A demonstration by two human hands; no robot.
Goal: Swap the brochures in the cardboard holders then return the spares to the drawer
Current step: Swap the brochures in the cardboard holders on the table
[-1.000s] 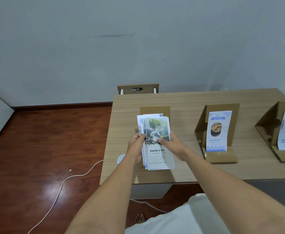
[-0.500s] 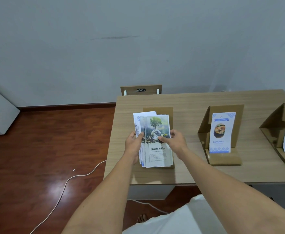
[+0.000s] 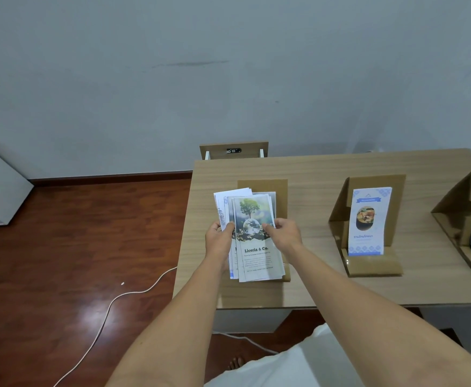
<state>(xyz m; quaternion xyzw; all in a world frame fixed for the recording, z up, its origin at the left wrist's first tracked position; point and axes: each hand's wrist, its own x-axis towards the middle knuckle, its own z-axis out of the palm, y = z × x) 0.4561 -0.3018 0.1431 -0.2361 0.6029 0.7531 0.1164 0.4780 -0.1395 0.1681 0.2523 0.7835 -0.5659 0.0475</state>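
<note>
Head view shows the job partway through, by my reading: the left cardboard holder (image 3: 280, 188) is the one being served, and a fanned stack of brochures (image 3: 252, 236) is held right in front of it, not yet seated. Right of that holder, the middle holder (image 3: 340, 210) has a blue-bordered brochure (image 3: 369, 222) standing in it; further right, a third holder (image 3: 452, 202) at the frame edge holds a pale leaflet. No drawer is visible — the spares are yet to go back. The left hand (image 3: 219, 238) grips the stack's left edge, thumb on top; the right hand (image 3: 283, 233) pinches the front sheet at its right edge. Both forearms reach forward over the desk (image 3: 312, 169).
</note>
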